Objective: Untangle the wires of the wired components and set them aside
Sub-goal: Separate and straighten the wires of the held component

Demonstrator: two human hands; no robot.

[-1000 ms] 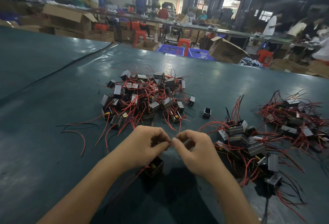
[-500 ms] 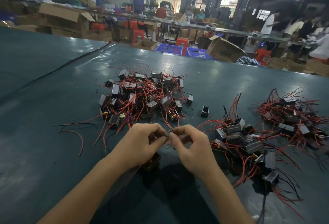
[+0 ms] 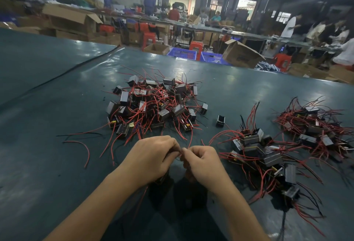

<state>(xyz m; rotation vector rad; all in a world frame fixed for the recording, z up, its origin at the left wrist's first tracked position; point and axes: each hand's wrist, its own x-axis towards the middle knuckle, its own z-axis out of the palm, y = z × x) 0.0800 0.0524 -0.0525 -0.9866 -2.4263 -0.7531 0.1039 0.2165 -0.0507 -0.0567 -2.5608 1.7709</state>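
A tangled heap of small black box components with red and black wires [image 3: 153,104] lies ahead of my hands on the dark green table [image 3: 57,106]. My left hand [image 3: 153,156] and my right hand [image 3: 203,164] meet fingertip to fingertip above the table, both pinching a thin wire between them. A dark component [image 3: 162,178] hangs under my left hand, mostly hidden. To the right lies a second group of components [image 3: 258,150], and farther right a third heap [image 3: 316,127].
One lone black component [image 3: 220,121] sits between the heaps. Loose red and black wires [image 3: 82,143] trail at the left. Beyond the table's far edge are cardboard boxes [image 3: 241,54], blue crates [image 3: 182,53], red stools and people at other benches.
Both hands stay joined on the wire, with fingers shifting slightly. The hanging component has slipped further under my left hand. The view has tilted a little.
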